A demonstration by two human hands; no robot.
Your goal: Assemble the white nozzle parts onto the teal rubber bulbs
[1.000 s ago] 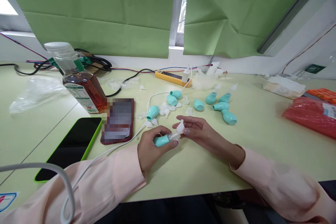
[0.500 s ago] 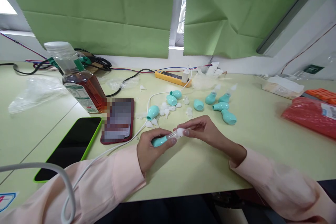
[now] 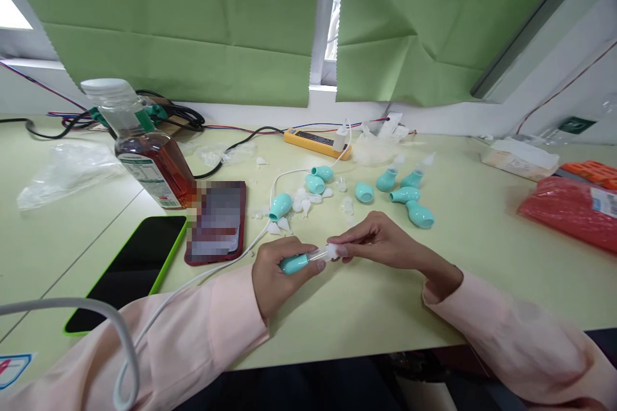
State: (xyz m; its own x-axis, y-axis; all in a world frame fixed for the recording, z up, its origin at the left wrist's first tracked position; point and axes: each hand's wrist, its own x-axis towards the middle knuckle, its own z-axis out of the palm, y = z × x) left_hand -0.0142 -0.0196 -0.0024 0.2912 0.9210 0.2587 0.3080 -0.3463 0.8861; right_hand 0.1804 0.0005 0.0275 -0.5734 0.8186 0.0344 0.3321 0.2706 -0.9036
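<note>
Low over the table's front half, my left hand is closed round a turquoise squeeze bulb with a clear tube standing out of its neck. My right hand pinches a white soft tip at the tube's far end, so both hands meet on one piece. Most of the bulb is hidden by my left fingers. Beyond my hands lie several loose turquoise bulbs and a small heap of white tips. Two bulbs at the back right, one of them this bulb, stand with tips fitted.
A red-cased phone and a green-cased phone lie left of my hands. Behind them stands a bottle of brown liquid. A white cable runs past my left sleeve to a yellow power strip. A red plastic package is at right.
My right hand has shifted slightly, its fingers drawn closer together around the white tip. My left hand and the bulb have barely moved.
</note>
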